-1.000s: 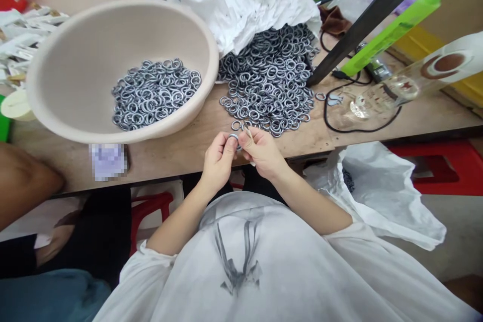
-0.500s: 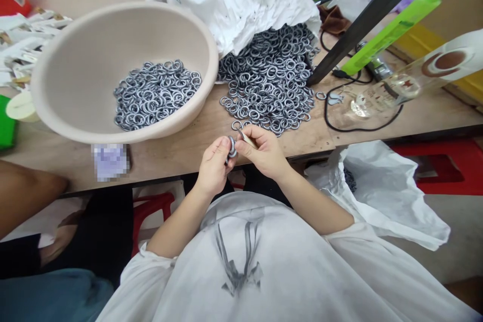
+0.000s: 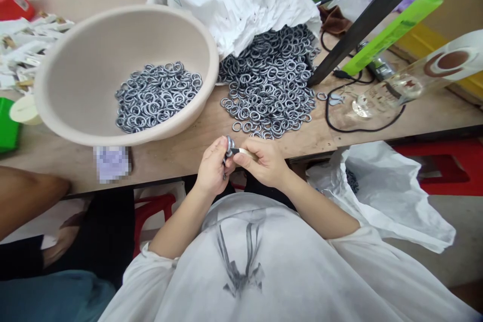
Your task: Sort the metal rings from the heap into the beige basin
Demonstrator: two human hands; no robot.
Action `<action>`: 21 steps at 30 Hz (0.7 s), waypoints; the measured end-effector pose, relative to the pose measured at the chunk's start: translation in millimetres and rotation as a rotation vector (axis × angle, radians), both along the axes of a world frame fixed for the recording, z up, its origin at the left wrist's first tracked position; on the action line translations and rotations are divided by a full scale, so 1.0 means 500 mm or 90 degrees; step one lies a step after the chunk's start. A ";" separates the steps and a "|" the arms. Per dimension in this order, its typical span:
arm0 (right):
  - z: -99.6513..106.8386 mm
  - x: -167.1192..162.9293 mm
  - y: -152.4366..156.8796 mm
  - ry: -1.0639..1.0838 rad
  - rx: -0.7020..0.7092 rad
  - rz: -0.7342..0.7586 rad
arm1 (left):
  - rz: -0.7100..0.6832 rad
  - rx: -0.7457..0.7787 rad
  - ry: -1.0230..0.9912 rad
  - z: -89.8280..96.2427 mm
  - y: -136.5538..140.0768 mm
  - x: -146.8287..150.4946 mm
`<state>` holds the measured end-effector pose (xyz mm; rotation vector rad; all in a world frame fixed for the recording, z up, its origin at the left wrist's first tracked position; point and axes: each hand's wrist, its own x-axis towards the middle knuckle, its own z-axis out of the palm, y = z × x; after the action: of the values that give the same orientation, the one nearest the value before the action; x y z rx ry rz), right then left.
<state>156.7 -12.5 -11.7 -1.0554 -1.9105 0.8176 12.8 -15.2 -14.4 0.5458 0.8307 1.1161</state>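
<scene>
My left hand (image 3: pixel 213 170) is closed with thumb and fingers around a few grey rings (image 3: pixel 229 146). My right hand (image 3: pixel 266 162) grips a small tool with a pale handle (image 3: pixel 247 153). The tool's dark, flat tip meets the rings in my left hand; what kind of tool it is I cannot make out. Just beyond both hands lies a heap of loose grey rings (image 3: pixel 269 85) spilling from a white sack (image 3: pixel 241 2). At left, a large beige bowl (image 3: pixel 75 75) holds a pile of similar rings (image 3: pixel 156 98).
A dark post (image 3: pixel 358 25) and a green strip (image 3: pixel 392 32) slant up at right, near a clear bottle (image 3: pixel 392 93) and black cable (image 3: pixel 362 130). An open white bag (image 3: pixel 396 186) sits below the table edge. Another person's arm (image 3: pixel 30 196) is at left.
My right hand has drawn slightly down from the heap, and the tool's tip has turned toward the rings held in my left hand. The view has shifted slightly.
</scene>
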 end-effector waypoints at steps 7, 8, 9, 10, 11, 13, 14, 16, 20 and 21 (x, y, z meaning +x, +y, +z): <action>-0.024 0.018 0.037 0.066 -0.137 -0.094 | -0.075 0.082 0.019 0.003 -0.013 -0.004; -0.022 0.021 0.038 0.078 -0.128 -0.099 | -0.077 0.088 0.024 0.003 -0.013 -0.005; -0.018 0.023 0.036 0.080 -0.109 -0.087 | -0.073 0.091 0.030 0.003 -0.012 -0.006; -0.011 0.024 0.032 0.070 -0.083 -0.060 | -0.068 0.089 0.038 0.001 -0.010 -0.008; -0.004 0.024 0.027 0.051 -0.054 -0.027 | -0.063 0.085 0.045 -0.001 -0.009 -0.009; 0.012 0.022 0.014 -0.001 -0.003 0.030 | -0.054 0.073 0.058 -0.006 -0.006 -0.010; 0.019 0.021 0.010 -0.026 0.014 0.046 | -0.051 0.068 0.062 -0.009 -0.005 -0.011; 0.027 0.019 0.004 -0.059 0.031 0.056 | -0.044 0.066 0.067 -0.012 -0.005 -0.012; 0.028 0.023 0.003 -0.067 0.036 0.068 | -0.059 0.085 0.086 -0.015 -0.007 -0.017; 0.027 0.024 0.002 -0.062 0.037 0.070 | -0.066 0.090 0.090 -0.015 -0.008 -0.018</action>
<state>168.8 -11.3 2.1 -0.9775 -2.0764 0.7786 3.6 -19.1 -21.9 0.7838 0.8400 1.0550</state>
